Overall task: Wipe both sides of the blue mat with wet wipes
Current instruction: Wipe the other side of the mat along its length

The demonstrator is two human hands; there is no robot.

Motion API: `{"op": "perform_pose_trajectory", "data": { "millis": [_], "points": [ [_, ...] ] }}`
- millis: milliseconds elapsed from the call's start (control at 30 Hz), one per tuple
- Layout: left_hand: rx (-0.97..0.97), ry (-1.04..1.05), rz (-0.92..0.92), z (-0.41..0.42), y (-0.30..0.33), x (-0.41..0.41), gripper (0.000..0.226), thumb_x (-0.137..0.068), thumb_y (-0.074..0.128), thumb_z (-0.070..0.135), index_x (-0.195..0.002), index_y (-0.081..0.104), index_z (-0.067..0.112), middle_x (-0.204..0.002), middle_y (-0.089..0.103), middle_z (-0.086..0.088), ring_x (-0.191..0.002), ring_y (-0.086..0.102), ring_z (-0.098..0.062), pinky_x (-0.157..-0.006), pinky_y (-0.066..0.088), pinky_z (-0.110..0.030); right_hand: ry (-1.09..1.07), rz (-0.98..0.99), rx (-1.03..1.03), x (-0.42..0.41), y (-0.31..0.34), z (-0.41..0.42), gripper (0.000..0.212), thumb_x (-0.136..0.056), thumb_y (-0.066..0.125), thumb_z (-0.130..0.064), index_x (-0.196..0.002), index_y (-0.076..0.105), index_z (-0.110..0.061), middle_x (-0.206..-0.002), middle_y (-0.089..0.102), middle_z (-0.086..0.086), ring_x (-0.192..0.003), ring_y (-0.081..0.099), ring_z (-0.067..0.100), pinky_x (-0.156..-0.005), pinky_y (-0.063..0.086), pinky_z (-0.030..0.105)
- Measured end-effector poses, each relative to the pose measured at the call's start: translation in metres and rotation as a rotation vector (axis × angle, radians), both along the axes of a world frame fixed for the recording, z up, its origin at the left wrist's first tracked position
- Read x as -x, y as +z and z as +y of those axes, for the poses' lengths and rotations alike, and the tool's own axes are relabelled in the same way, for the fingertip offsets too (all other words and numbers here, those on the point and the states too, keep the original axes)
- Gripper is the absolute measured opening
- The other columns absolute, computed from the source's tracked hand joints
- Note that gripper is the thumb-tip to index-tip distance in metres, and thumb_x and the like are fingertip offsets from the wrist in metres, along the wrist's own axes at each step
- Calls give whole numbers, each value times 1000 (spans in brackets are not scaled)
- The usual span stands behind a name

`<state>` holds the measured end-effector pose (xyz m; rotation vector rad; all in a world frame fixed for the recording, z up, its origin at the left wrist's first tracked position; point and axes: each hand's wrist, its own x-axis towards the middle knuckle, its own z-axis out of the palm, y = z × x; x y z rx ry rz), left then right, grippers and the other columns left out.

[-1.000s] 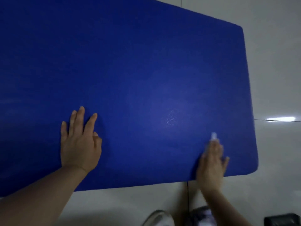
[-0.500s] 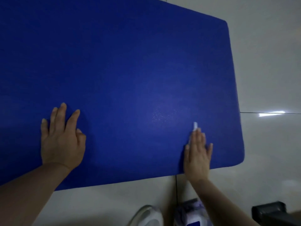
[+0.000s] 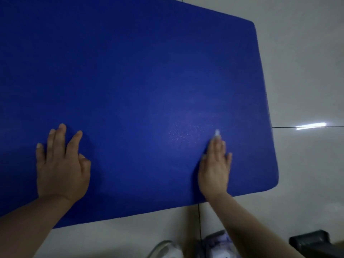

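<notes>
Left grip (image 3: 62, 164), right grip (image 3: 216, 164) flat

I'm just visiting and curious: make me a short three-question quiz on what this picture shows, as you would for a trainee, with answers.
1. True or false: the left hand lies flat on the blue mat.
2. What peeks out beyond the right hand fingertips? A) a sponge B) a white wipe C) a brush
3. Fill in: the mat lies on a pale tiled ____.

Key: 1 true; 2 B; 3 floor.
</notes>
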<state>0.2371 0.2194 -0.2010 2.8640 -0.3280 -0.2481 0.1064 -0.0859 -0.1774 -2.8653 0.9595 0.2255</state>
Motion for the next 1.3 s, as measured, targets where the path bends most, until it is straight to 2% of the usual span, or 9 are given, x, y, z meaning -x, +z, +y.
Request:
{"op": "perform_pose_trajectory", "data": {
  "millis": [167,300,400,467,633,833,1100,1200,1300],
  "points": [
    [25,8,-9,1,-1,0,57,-85,32,21,-139,38,4,-155,20,-20,-143,16,-38,-113,11,-59,692,-35,-88,-31,0,64,56,-92,27,-21,-148,29,-11,-156,23,1,-141,26,18,-112,23,47],
    [37,-18,-33,3,-5,-1,58,-86,30,23,-139,38,3,-155,20,-21,-143,17,-39,-113,10,-58,171,-31,-19,-24,-4,-31,66,-95,31,-10,-153,1,-21,-159,9,-5,-145,12,17,-114,3,43],
    [91,-16,-55,8,-19,0,58,-87,27,26,-140,37,5,-156,18,-19,-146,14,-34,-114,14,-63,-285,-12,44,4,3,-81,57,-101,26,-19,-152,-1,-19,-160,7,0,-146,6,21,-118,4,49],
    [119,-15,-52,10,-26,-2,57,-88,27,27,-141,35,6,-156,17,-18,-146,12,-32,-110,21,-66,-246,-52,26,17,2,-51,56,-100,23,-21,-151,3,-16,-159,8,2,-146,8,23,-118,8,48],
    [40,-37,-46,15,-33,-6,58,-89,26,29,-142,34,7,-159,14,-16,-144,17,-37,-111,22,-63,341,5,-81,51,-4,28,55,-100,17,-38,-150,16,-14,-156,17,1,-145,12,17,-117,9,43],
    [58,-142,-46,0,-22,-1,55,-87,36,13,-141,38,4,-156,16,-21,-142,18,-42,-114,15,-63,-286,67,13,62,-2,-73,55,-101,13,-39,-147,-10,-20,-159,-4,1,-146,-2,17,-119,0,44],
    [74,-390,15,-79,5,41,55,-95,23,29,-143,41,8,-156,23,-19,-142,21,-34,-114,14,-55,118,16,-103,75,0,17,57,-100,9,-43,-151,2,-20,-159,-3,-5,-146,-6,10,-117,-3,37],
    [11,-419,-6,-78,0,42,55,-96,23,31,-144,38,9,-157,22,-18,-142,21,-33,-116,2,-44,-94,-13,-89,84,1,-33,54,-100,5,-40,-150,-11,-25,-156,-15,-13,-143,-13,4,-116,-11,33],
    [7,-427,-4,-79,2,41,55,-96,24,31,-144,38,8,-156,23,-18,-142,21,-33,-117,-5,-39,-400,-54,20,90,-3,-93,54,-103,15,-35,-152,0,-16,-160,4,2,-146,5,17,-119,5,42]
  ]
}}
